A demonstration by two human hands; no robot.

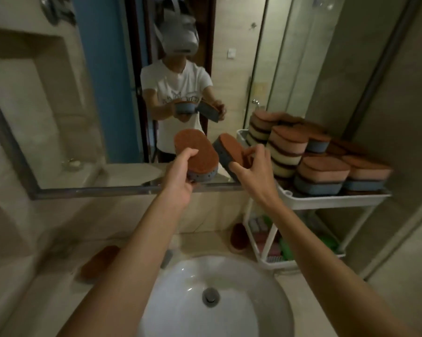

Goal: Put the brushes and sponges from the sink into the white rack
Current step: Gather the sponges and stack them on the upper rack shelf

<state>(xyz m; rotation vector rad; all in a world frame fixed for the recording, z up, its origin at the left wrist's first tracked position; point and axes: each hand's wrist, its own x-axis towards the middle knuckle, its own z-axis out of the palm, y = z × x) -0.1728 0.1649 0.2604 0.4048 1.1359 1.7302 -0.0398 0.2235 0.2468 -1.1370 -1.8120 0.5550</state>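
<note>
Centre frame, left hand (180, 177) pinches one sponge (196, 152) thumb-on-top, right hand (253, 171) grips a second sponge (228, 148) with curled fingers, tilted edge-up, both held level with the white rack (326, 201), whose top tier at right is crowded, presumably to slot them in.

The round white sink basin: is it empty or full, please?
Empty, where visible: the white sink basin shows only its metal drain.

Bottom edge cuts the sink (193, 288); lower-shelf items (284, 249) are blurred.
</note>
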